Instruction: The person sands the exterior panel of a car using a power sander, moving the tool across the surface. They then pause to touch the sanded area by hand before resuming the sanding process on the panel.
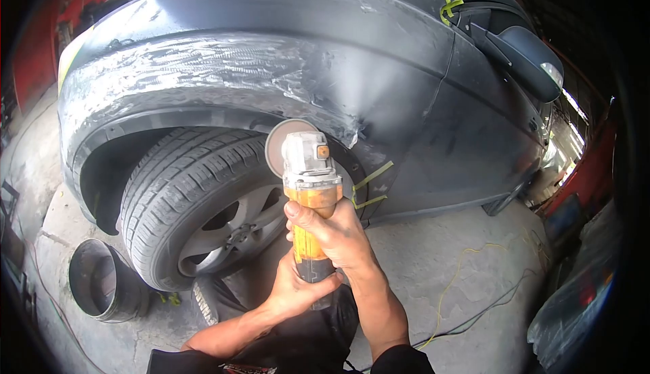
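Both hands hold a yellow angle grinder, its grey head pointing away from me toward the car fender. My right hand wraps round the yellow body, thumb across the top. Lower down, my left hand is closed round the dark rear end of the tool. The round disc overlaps the wheel arch edge in this view. Above it, the dark fender carries a broad band of scraped, bright sanding marks. A small rough damaged spot shows right of the disc.
The front tyre is turned outward under the arch. A black bucket stands on the concrete floor at left. Yellow and dark cables trail along the floor at right. Yellow-green tape hangs behind the wheel; a side mirror juts out.
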Tool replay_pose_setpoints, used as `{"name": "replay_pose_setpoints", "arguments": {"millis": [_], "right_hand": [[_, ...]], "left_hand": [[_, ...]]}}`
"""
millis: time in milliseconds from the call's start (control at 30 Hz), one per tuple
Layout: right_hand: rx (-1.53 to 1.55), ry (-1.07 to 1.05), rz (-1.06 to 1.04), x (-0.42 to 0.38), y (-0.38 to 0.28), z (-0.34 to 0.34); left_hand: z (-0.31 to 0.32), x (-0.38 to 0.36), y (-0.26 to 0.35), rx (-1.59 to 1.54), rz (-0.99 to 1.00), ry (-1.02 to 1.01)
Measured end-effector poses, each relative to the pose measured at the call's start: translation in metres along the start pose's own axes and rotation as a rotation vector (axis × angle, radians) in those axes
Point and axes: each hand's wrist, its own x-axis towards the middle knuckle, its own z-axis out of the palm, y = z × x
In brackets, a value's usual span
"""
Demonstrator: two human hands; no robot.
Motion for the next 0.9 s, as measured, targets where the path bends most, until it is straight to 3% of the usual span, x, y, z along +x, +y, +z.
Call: {"name": "replay_pose_setpoints", "arguments": {"millis": [333,467,900], "right_hand": [[0.005,0.092,0.009,-0.01,0.003,-0.009],[-0.036,-0.005,0.004,0.001,0.0,0.002],[-0.157,-0.045,-0.06,0.01,-0.004,0.02]], "left_hand": [[0.003,0.002,-0.014,-0.045,-0.005,-0.067],[-0.003,-0.001,0.0,-0.058,0.016,-0.008],[-0.017,-0.002,0.006,-0.047,0.063,0.009]]}}
